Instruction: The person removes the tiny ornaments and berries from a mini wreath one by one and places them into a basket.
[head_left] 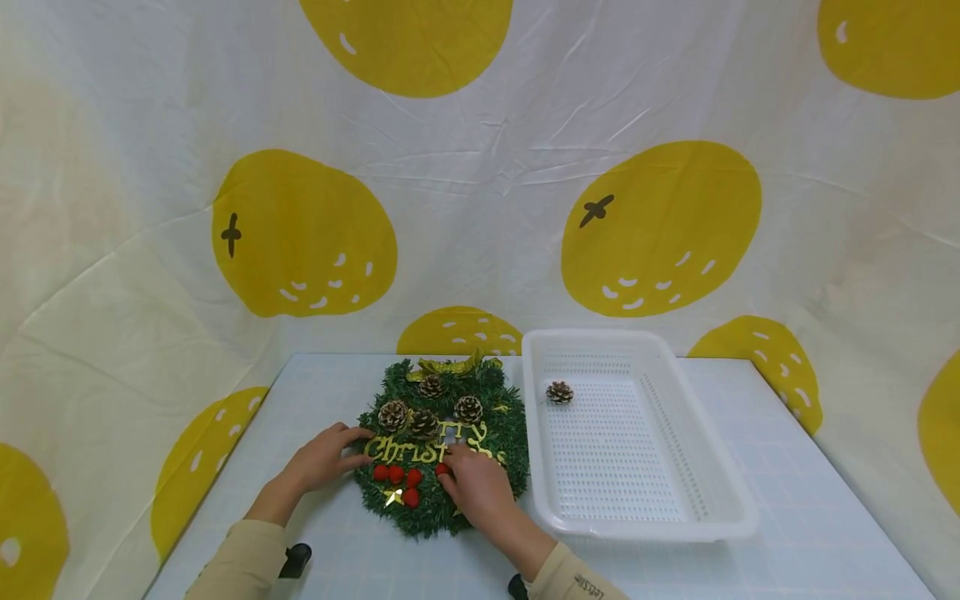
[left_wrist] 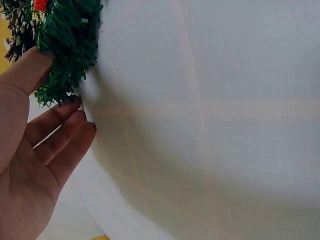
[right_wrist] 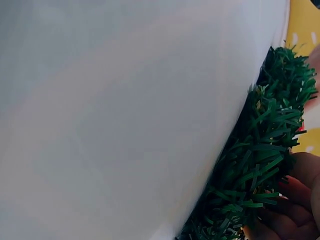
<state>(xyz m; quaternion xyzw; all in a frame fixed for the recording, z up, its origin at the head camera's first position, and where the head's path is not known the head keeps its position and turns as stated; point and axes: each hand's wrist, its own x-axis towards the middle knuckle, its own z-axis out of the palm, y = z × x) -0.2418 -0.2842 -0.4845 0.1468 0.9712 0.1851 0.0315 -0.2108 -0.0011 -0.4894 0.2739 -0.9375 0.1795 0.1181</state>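
A green Christmas wreath [head_left: 435, 517] lies on the table with gold "Christmas" lettering [head_left: 397, 451] across it. On it sit several pinecones [head_left: 468, 409], a gold ribbon [head_left: 450, 365], a gold star [head_left: 393, 497] and several red balls [head_left: 395, 475]. My left hand [head_left: 322, 457] holds the wreath's left edge; in the left wrist view the thumb [left_wrist: 32, 67] lies against the greenery, the other fingers [left_wrist: 62, 135] at its rim. Over the wreath's lower right, my right hand [head_left: 480, 483] pinches a red ball [head_left: 442, 470]. Its fingertips are partly hidden by greenery in the right wrist view.
A white perforated plastic basket [head_left: 720, 467] stands right beside the wreath, with one loose pinecone [head_left: 559, 393] inside. The table [head_left: 322, 383] has a pale checked cover. Behind it hangs a white cloth [head_left: 480, 225] printed with yellow fruit.
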